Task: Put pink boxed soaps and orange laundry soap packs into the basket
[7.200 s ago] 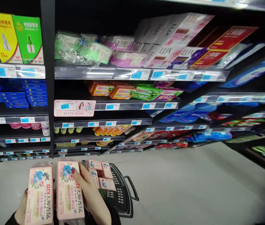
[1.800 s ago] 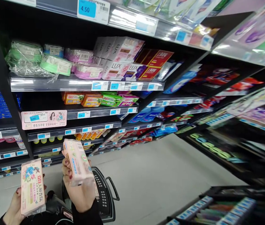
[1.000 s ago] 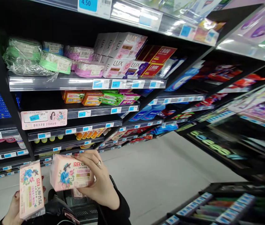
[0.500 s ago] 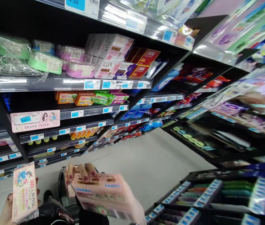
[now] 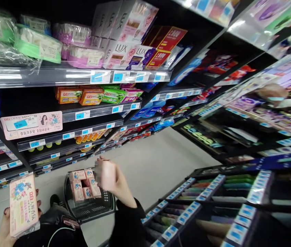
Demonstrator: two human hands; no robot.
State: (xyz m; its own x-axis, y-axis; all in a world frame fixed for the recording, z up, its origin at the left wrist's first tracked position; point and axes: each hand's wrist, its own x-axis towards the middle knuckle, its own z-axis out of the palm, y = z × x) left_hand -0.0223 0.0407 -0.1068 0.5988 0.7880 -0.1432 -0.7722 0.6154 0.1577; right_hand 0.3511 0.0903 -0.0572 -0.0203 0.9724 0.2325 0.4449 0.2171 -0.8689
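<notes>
My left hand (image 5: 1, 228), at the lower left, grips an upright pink soap pack (image 5: 23, 207) with a blue flower-like print and red lettering on its front. The fingers wrap round its back and edges. My right hand (image 5: 121, 185) is closed on another pink soap pack (image 5: 108, 175), seen end-on and blurred by motion. It hangs above the right side of a black shopping basket (image 5: 91, 215). Inside the basket lie several similar pink soap packs (image 5: 77, 190). A black sleeve (image 5: 130, 223) covers my right forearm.
Shelves on the left carry white soap boxes (image 5: 118, 53), lidded round tubs (image 5: 38, 44) and orange soap packs (image 5: 69, 95). A pink price sign (image 5: 33, 125) juts from a shelf edge. Grey floor (image 5: 155, 161) runs between the racks; a low rack (image 5: 186, 209) stands at right.
The pink pack in my right hand has turned end-on and moved up, uncovering the basket and the packs in it. My left hand still holds its pack. The view has shifted nearer the shelves.
</notes>
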